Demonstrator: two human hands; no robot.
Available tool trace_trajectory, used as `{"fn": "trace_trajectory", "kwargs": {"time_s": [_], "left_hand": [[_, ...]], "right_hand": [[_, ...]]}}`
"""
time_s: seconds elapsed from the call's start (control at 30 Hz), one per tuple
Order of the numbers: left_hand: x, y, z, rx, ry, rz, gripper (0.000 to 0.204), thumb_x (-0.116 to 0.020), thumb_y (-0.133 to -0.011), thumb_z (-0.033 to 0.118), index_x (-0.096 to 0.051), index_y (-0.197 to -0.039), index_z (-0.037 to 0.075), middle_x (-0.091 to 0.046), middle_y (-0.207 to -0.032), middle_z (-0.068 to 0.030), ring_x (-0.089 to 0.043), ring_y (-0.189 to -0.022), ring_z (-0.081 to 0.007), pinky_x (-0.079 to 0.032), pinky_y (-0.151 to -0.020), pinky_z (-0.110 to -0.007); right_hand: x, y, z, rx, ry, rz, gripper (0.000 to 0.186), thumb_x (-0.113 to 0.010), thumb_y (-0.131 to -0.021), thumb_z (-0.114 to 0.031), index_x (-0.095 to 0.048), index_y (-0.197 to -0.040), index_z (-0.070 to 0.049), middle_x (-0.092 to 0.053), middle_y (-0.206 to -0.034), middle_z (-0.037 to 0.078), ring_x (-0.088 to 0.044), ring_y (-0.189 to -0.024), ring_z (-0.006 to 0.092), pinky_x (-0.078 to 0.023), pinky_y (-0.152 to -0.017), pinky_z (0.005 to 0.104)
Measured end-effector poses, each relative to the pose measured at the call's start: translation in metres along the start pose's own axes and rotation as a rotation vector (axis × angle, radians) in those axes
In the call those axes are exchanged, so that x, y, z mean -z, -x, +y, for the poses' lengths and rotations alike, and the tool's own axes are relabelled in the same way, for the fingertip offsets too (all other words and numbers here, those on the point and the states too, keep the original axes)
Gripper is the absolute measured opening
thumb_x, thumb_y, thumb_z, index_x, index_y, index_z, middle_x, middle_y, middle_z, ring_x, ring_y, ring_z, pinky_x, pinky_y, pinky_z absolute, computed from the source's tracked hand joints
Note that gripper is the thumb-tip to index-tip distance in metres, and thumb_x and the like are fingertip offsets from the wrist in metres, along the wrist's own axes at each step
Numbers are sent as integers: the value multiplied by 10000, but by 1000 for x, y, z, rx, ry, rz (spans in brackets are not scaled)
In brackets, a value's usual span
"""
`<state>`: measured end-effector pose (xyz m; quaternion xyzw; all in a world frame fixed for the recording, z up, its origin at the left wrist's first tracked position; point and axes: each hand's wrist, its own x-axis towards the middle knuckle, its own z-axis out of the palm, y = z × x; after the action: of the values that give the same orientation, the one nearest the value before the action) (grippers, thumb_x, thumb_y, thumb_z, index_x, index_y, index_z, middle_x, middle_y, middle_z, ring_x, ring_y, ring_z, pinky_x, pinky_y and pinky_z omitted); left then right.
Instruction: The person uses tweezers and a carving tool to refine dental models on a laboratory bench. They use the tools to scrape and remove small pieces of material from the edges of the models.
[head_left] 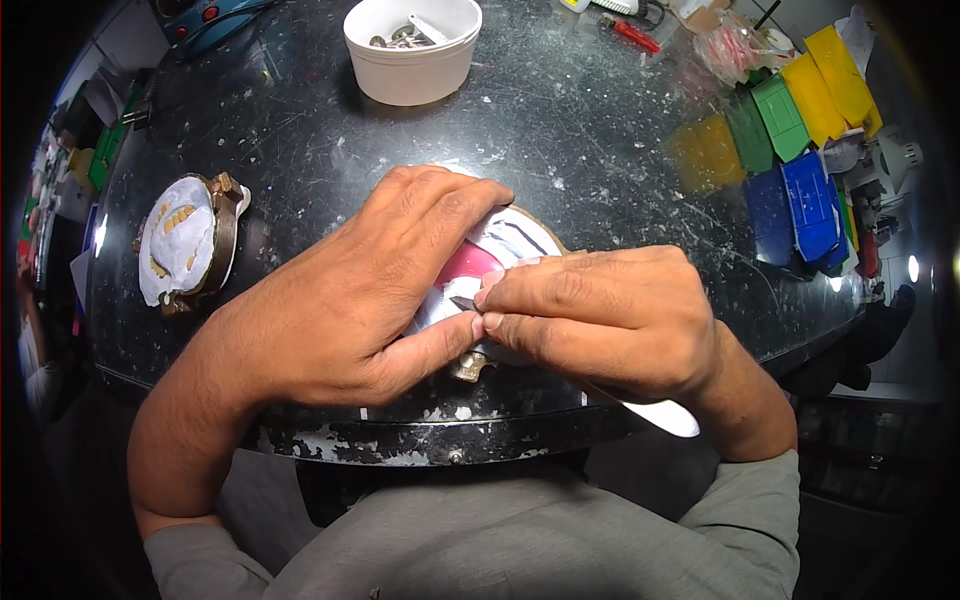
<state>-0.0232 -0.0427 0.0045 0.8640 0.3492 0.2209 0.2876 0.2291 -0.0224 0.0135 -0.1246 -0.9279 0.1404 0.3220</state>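
A round metal dental flask [552, 240] filled with white plaster lies near the table's front edge, a pink patch [472, 262] showing in its middle. My left hand [390, 270] grips it, with fingers curved over the far side and the thumb reaching toward the tool's tip. In my right hand [610, 310] is a wax knife [660, 415], pinched near its metal tip, which touches or nearly touches the plaster beside the pink patch. Its pale, rounded other end sticks out below the palm. Both hands cover much of the flask.
Another flask half [180, 240] with plaster and yellowish teeth lies to the left. Beyond the hands stands a white tub [410, 60] holding metal pieces. Green, yellow and blue bins [805, 200] line the right edge. A red-handled tool [637, 36] lies far right.
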Motion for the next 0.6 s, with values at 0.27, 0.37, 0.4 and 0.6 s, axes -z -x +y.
{"fn": "trace_trajectory", "kwargs": {"time_s": [0.27, 0.37, 0.4, 0.6], "left_hand": [[-1, -1, 2, 20, -12, -13, 782, -719, -958, 303, -402, -1566, -73, -488, -1509, -288, -432, -1441, -471, -337, -1237, -552], [-1, 1, 5, 27, -18, 5, 785, -720, -944, 280, -398, -1570, -68, -488, -1504, -291, -426, -1451, -471, -319, -1251, -561], [-1, 1, 7, 38, -32, 7, 785, -718, -931, 258, -397, -1571, -64, -493, -1492, -288, -433, -1449, -469, -298, -1268, -570], [-5, 2, 9, 37, -123, 46, 785, -704, -891, 194, -393, -1573, -43, -511, -1443, -274, -472, -1430, -463, -220, -1316, -603]], "right_hand": [[1, 2, -7, 36, 101, -61, 119, -810, -851, -96, -771, -909, 0, -780, -941, 133, -810, -849, 242, -689, -711, 339], [4, -2, -11, 3, 80, -70, 109, -806, -858, -91, -768, -902, 1, -774, -923, 132, -808, -846, 244, -686, -699, 337], [4, -2, -11, 3, 81, -69, 109, -806, -858, -91, -768, -902, 1, -774, -923, 132, -808, -846, 244, -686, -699, 337], [1, -1, -13, -2, 101, -38, 114, -804, -860, -96, -764, -898, 4, -767, -904, 131, -806, -840, 242, -678, -687, 337]]}}
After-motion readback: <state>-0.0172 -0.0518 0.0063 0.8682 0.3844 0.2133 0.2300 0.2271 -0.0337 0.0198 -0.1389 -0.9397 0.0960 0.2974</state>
